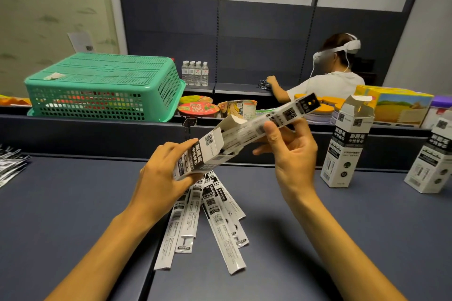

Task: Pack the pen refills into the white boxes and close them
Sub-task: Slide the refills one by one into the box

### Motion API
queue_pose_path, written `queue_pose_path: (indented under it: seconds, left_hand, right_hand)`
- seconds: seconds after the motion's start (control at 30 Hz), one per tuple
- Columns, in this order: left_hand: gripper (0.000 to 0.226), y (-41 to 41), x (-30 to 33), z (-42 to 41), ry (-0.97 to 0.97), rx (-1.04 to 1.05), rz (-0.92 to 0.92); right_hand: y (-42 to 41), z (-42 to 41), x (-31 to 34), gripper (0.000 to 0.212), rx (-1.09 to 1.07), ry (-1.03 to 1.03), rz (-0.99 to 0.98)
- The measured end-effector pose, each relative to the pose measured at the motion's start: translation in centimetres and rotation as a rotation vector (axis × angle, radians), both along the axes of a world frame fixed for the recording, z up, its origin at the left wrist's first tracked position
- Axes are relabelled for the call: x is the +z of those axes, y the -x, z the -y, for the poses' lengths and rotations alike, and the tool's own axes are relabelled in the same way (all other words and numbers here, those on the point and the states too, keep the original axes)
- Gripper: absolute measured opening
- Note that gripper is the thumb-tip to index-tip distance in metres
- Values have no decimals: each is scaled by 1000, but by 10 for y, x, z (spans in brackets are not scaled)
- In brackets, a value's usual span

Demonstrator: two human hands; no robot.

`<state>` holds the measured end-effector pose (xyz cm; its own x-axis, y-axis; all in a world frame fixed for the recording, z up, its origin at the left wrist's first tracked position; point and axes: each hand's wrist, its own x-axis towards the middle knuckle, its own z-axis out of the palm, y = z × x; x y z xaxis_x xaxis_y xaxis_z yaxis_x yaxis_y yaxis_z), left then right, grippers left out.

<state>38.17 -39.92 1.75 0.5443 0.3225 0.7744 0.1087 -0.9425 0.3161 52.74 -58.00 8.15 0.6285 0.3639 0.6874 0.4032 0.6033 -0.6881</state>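
Refill packets (281, 115), a thin stack in clear printed sleeves, sit half inside the white box (208, 151) that hangs tilted above the dark tabletop (73, 203), its open mouth turned up and to the right so the packets can slide down into it. The left hand (163, 173) wraps the lower part of the box, fingers curled round its sides, which keeps the mouth steady and aimed. The right hand (291, 154) pinches the packets near their middle between thumb and fingers, probably so the floppy sleeves stay stiff enough to be pushed in as one. The box's top flap stands open behind the packets, out of their way. Directly beneath the hands, loose refill packets (210, 217) lie fanned on the table, close by for the next handful, I would guess. To the right two more white boxes stand upright, the nearer one (347, 144) with its flaps raised, so not yet closed, and another (433, 161) at the frame's edge. Further loose packets (11, 164) lie at the far left. Beyond the table's low wall sit an upturned green basket (105, 88), instant noodle cups (198, 109), and another person (330, 80) wearing a headset.
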Motion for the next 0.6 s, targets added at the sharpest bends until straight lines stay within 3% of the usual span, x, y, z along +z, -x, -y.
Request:
queue_pose_path:
  seconds: [0.17, 0.3, 0.47, 0.6]
  left_hand:
    - [76, 0, 0, -1, -9, 8, 9]
    - [77, 1, 0, 0, -4, 15, 10]
    - [76, 0, 0, 0, -1, 8, 14]
    - [76, -1, -1, 0, -19, 2, -9]
  right_hand:
    - [2, -5, -11, 22, 124, 157, 81]
    - [-2, -4, -11, 26, 70, 238, 96]
    - [-3, -1, -12, 17, 106, 292, 141]
    - [0, -8, -21, 40, 130, 554, 246]
